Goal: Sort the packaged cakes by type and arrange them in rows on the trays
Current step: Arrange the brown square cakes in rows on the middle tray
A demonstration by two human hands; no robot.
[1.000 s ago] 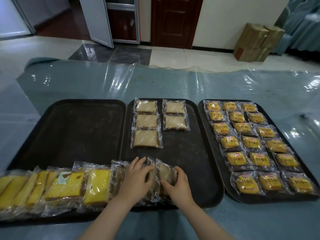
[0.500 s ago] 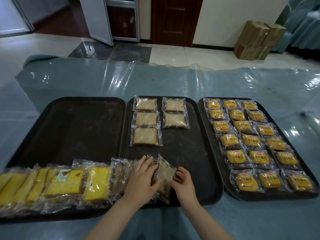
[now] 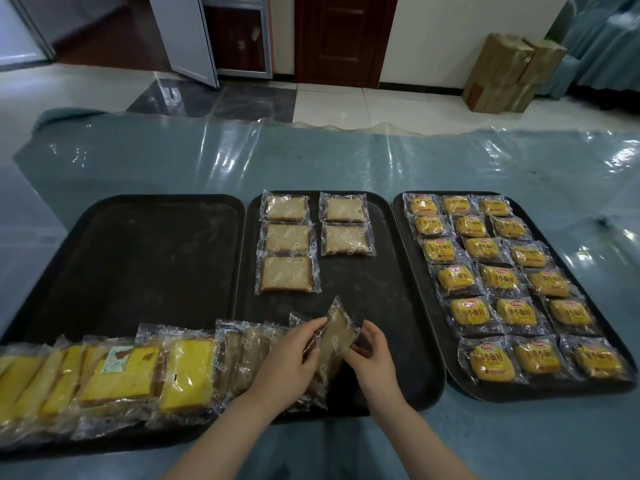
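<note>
Hands: left (image 3: 290,358) and right (image 3: 372,358) pinched one brown cake (image 3: 335,337) between them (tilted)
Place: over middle tray (image 3: 398,341), near edge

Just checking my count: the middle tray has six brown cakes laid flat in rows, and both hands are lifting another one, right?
Not quite. The head view shows five brown cakes flat on the middle tray, not six. Both the left hand and right hand do hold another packet.
</note>
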